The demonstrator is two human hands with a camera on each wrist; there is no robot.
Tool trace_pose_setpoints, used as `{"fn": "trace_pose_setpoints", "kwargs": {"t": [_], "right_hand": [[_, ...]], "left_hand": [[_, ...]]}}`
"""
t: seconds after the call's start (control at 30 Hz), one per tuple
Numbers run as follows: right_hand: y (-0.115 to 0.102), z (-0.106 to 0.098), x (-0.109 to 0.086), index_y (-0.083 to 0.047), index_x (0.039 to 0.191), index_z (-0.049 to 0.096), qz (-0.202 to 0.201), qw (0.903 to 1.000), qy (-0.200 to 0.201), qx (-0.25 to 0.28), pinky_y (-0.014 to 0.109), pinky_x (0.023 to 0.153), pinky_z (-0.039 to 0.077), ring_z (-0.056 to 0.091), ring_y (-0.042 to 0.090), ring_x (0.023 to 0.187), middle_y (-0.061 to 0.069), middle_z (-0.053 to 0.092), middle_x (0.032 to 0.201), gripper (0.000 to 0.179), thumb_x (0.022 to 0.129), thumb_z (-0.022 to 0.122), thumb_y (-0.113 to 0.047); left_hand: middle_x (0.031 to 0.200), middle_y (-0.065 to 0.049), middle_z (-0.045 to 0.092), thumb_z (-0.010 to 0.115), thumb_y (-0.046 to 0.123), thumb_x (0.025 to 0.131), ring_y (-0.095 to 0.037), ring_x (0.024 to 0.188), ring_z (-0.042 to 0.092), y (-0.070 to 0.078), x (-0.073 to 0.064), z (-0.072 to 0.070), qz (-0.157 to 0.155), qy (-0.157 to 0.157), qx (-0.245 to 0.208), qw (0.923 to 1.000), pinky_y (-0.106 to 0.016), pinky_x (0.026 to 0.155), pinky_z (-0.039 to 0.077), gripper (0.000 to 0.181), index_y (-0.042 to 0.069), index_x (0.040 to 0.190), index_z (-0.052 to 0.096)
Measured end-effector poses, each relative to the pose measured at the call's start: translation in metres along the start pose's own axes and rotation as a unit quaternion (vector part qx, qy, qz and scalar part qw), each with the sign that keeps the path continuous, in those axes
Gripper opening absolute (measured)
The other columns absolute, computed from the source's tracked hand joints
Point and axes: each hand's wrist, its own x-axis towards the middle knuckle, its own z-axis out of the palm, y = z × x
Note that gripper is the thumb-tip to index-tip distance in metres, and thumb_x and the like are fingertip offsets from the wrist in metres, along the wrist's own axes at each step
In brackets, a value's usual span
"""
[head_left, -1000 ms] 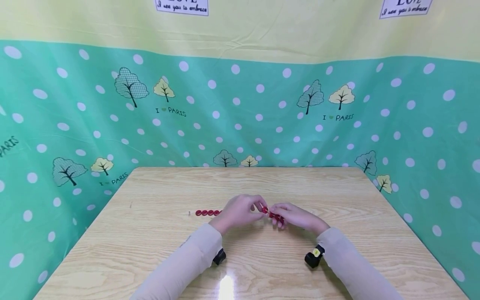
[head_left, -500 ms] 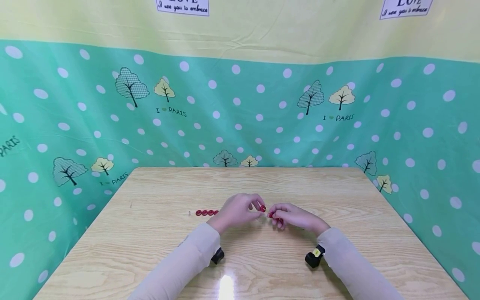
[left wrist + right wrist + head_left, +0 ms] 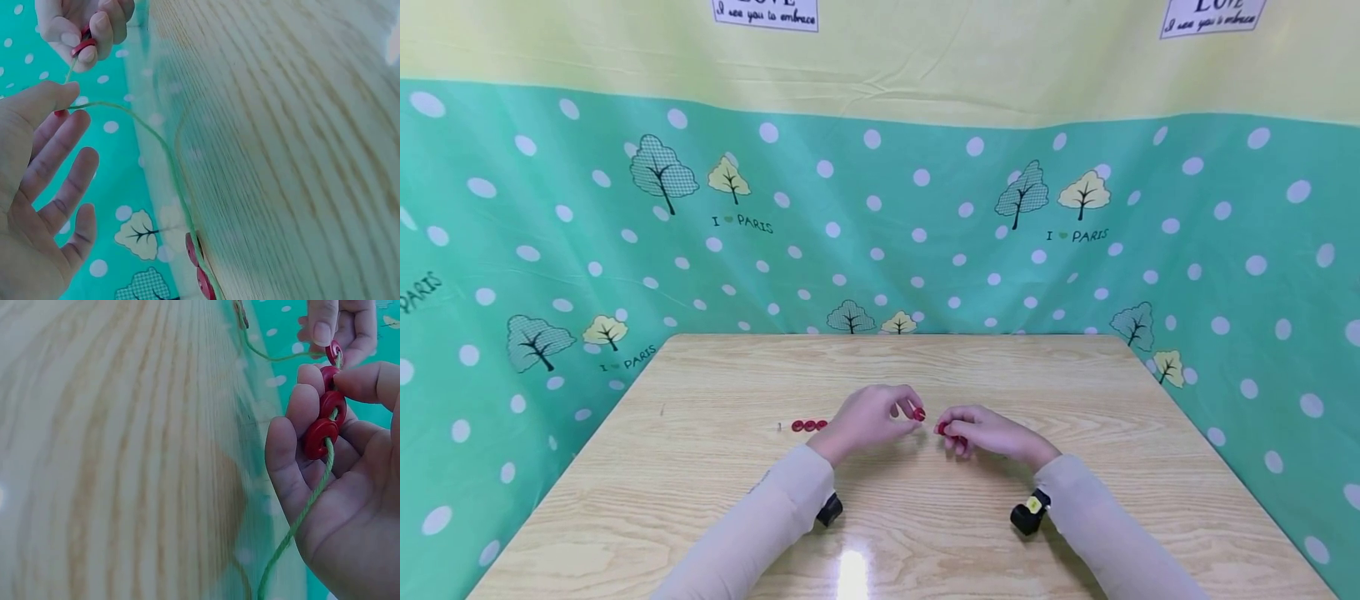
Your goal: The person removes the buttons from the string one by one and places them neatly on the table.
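Red round buttons are strung on a green string. My left hand pinches one red button between thumb and index finger, its other fingers spread loose in the left wrist view. Just to the right, my right hand holds several red buttons, lined up along its curled fingers, with the thumb pressing the foremost one. A short stretch of string spans the gap between the hands. More string loops down from my left hand to a row of red buttons on the table, partly hidden behind that hand.
The wooden table reaches back to a green dotted curtain. A tiny pale object lies left of the button row. Black wrist-camera mounts hang under both sleeves.
My left hand has moved left and slightly up with its button, widening the gap to my right hand and covering more of the row. The right hand has stayed nearly still.
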Motion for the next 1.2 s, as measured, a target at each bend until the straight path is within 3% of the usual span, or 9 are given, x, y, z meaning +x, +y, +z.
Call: {"fn": "trace_pose_setpoints", "kwargs": {"t": [0.53,1.2], "right_hand": [[-0.001,0.0,-0.001,0.007,0.118,0.06,-0.002,1.0,-0.002,0.008,0.03,0.068,0.05,0.056,0.02,0.077,0.014,0.062,0.092,0.032,0.108,0.045,-0.019],[-0.002,-0.001,-0.001,0.006,0.117,0.061,0.002,1.0,0.004,0.008,0.03,0.067,0.051,0.056,0.021,0.077,0.013,0.063,0.09,0.033,0.107,0.048,-0.022]], "left_hand": [[0.09,0.019,0.067,0.074,0.035,0.091,-0.009,0.086,0.065,-0.007,-0.005,-0.008,-0.008,0.007,0.002,0.9999,-0.03,0.076,0.051,0.017,0.029,0.107,0.069],[0.089,0.019,0.066,0.074,0.033,0.091,-0.003,0.082,0.061,-0.015,-0.012,-0.019,-0.011,0.016,0.008,0.9998,-0.029,0.075,0.05,0.013,0.029,0.103,0.07]]}}
